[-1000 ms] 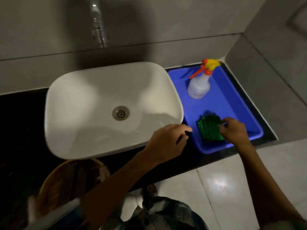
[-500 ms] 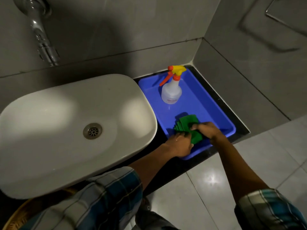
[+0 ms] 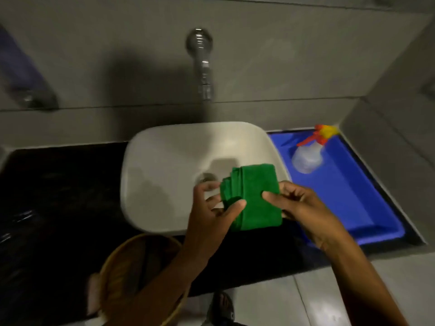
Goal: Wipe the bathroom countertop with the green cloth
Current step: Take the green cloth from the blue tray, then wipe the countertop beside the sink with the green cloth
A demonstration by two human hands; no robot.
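Observation:
The folded green cloth [image 3: 253, 194] is held in the air over the front right part of the white basin [image 3: 164, 165]. My left hand [image 3: 209, 215] grips its left edge, thumb on top. My right hand [image 3: 299, 208] pinches its right side, thumb pressed on the top face. The black countertop [image 3: 58, 196] stretches out to the left of the basin and along its front edge. Part of the basin's drain is hidden behind the cloth and my left fingers.
A blue tray [image 3: 353, 198] sits on the counter right of the basin, holding a spray bottle [image 3: 308, 156] with a red and yellow trigger. A chrome tap [image 3: 203, 67] juts from the grey tiled wall. A woven basket [image 3: 131, 276] stands below the counter front.
Both hands lifted the green cloth out of the blue tray and carried it left, over the basin. The view swung left, bringing more of the dark countertop into sight.

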